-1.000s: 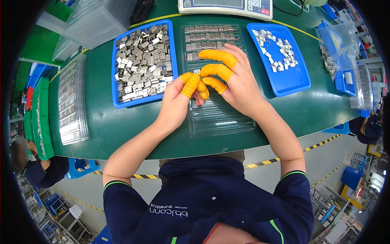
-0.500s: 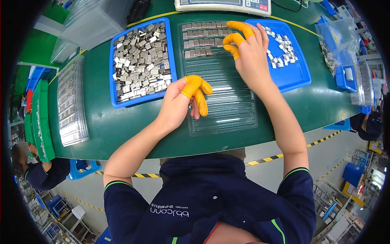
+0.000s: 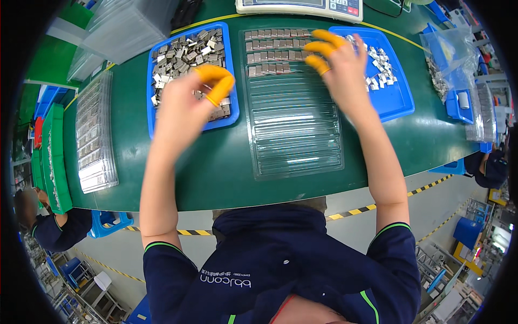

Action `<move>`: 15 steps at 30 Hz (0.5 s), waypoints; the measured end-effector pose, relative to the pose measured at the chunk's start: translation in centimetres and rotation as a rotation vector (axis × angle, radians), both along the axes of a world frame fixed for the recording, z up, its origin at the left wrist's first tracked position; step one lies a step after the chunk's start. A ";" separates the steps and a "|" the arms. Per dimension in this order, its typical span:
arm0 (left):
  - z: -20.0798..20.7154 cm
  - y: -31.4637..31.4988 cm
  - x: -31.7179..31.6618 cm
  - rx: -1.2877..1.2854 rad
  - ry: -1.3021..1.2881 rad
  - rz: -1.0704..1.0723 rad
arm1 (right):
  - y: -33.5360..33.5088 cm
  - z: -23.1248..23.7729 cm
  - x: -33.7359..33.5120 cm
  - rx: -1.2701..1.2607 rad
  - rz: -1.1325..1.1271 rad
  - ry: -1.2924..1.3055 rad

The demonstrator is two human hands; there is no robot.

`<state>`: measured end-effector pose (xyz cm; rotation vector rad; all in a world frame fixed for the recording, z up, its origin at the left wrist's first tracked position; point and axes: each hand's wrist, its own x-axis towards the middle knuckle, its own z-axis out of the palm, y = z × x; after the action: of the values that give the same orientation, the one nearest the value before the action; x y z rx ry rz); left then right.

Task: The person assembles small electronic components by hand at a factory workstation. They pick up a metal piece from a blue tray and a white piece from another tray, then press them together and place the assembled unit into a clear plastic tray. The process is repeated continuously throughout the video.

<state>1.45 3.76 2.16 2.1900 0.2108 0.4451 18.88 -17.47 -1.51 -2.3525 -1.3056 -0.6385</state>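
My left hand (image 3: 183, 108), in yellow finger cots and slightly blurred, hovers over the near right part of a blue tray (image 3: 236, 102) heaped with small rectangular metal pieces (image 3: 186, 54). Its thumb and index finger bend together at the tips; anything between them is too small to make out. My right hand (image 3: 345, 70), also in yellow cots, has its fingers apart above the right end of the rows in a clear ridged plastic tray (image 3: 294, 129). Metal pieces (image 3: 270, 56) fill part of that tray's far rows. Beside the right hand, small white parts (image 3: 383, 67) lie in another blue tray (image 3: 396, 110).
A scale (image 3: 302, 6) stands at the far edge. Filled clear trays (image 3: 94, 135) are stacked on the left, near a green bin (image 3: 56, 162). Plastic bags (image 3: 448, 48) and a small blue box (image 3: 458, 105) sit to the right. Other people are at both sides.
My left hand has swung left and away from me, from the clear tray to the tray of metal pieces. The right hand has shifted slightly right, and its fingers have straightened.
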 end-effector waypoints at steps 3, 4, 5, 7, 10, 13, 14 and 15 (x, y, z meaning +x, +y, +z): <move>0.3 3.1 0.2 0.241 0.063 0.022 | -3.5 0.9 3.3 0.063 -0.208 0.139; 0.0 3.5 0.3 0.258 0.102 0.008 | -4.5 1.0 3.7 0.059 -0.290 0.319; -0.3 3.7 0.3 0.276 0.140 -0.006 | -5.3 0.9 4.1 0.003 -0.294 0.363; -0.6 3.6 0.4 0.297 0.206 -0.034 | -6.1 1.0 3.8 -0.112 -0.313 0.452; -0.6 2.8 0.3 0.290 0.253 -0.056 | -5.7 1.1 3.8 -0.105 -0.339 0.544; -0.9 2.7 0.3 0.321 0.232 -0.075 | -5.5 1.4 3.6 -0.089 -0.356 0.609; -1.1 2.8 0.3 0.331 0.218 -0.071 | -5.5 1.4 3.6 -0.080 -0.363 0.627; -1.4 3.1 0.4 0.342 0.203 -0.070 | -5.6 1.3 3.6 -0.078 -0.363 0.610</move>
<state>1.82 6.83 0.80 2.5715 0.1774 0.2309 22.50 -23.05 -0.18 -2.5717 -0.6531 0.0588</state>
